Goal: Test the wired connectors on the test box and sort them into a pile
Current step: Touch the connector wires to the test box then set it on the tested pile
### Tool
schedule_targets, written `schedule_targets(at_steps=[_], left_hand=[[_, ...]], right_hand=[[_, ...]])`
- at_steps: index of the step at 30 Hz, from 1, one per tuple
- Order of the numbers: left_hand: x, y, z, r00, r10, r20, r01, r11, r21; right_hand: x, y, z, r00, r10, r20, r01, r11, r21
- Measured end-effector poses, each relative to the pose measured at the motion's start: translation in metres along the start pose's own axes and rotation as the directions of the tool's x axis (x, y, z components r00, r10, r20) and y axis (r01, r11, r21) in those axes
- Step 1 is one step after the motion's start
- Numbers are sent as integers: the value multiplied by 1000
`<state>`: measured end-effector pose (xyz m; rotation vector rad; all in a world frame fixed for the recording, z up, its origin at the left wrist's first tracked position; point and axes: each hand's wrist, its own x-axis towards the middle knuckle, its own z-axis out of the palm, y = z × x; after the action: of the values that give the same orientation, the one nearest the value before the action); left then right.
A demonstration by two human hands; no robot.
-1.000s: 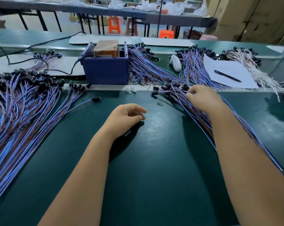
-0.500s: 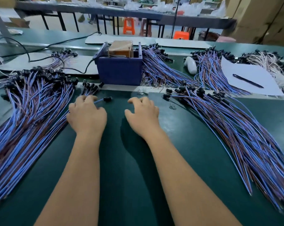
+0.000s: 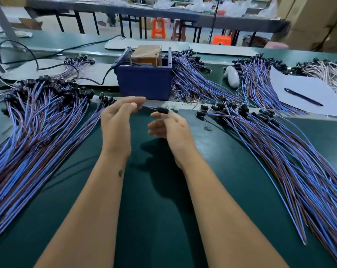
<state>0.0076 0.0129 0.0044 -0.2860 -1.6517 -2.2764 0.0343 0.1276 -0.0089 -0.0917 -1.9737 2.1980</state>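
A wired connector (image 3: 162,110), black head on blue and brown wire, is held in the air just in front of the blue test box (image 3: 144,84). My left hand (image 3: 116,122) pinches its wire between thumb and fingers. My right hand (image 3: 168,126) holds the black head at its fingertips. A large pile of like connectors (image 3: 38,128) fans out on the left of the green mat, and another pile (image 3: 283,155) spreads on the right. The wire's far end is hidden behind my left hand.
More wire bundles (image 3: 192,78) lie behind and beside the box, whose black power cable (image 3: 48,66) runs off to the left. A white sheet (image 3: 303,93) with a pen (image 3: 303,97) sits at the back right. A white bottle (image 3: 231,76) lies near it.
Both hands have lifted off the mat. My left hand picked a connector from the left pile's edge, and my right hand has taken its black head.
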Motion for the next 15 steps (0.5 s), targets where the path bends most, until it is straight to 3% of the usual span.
schedule_targets(at_steps=[1, 3, 5, 8, 10, 12, 15], left_hand=[[-3, 2, 4, 996, -54, 77, 64, 988, -137], [-12, 3, 9, 956, -129, 265, 193, 953, -233], [-18, 3, 13, 885, -157, 438, 265, 944, -196], [-26, 4, 20, 718, -239, 653, 394, 914, -99], [-30, 5, 22, 605, -338, 721, 457, 889, 33], [-30, 5, 19, 539, -403, 740, 452, 879, 149], [-24, 6, 8, 572, -449, 687, 459, 869, 186]], right_hand=[[1, -2, -1, 998, 53, 37, -57, 994, 98], [2, -4, -5, 983, 124, 134, -147, 972, 185], [4, -5, -11, 970, 145, 195, -192, 949, 251], [4, -8, -17, 967, 170, 189, -232, 891, 391], [3, -8, -20, 970, 180, 163, -231, 889, 395], [3, -7, -20, 982, 158, 102, -186, 903, 388], [4, -5, -19, 996, 91, 9, -87, 914, 397]])
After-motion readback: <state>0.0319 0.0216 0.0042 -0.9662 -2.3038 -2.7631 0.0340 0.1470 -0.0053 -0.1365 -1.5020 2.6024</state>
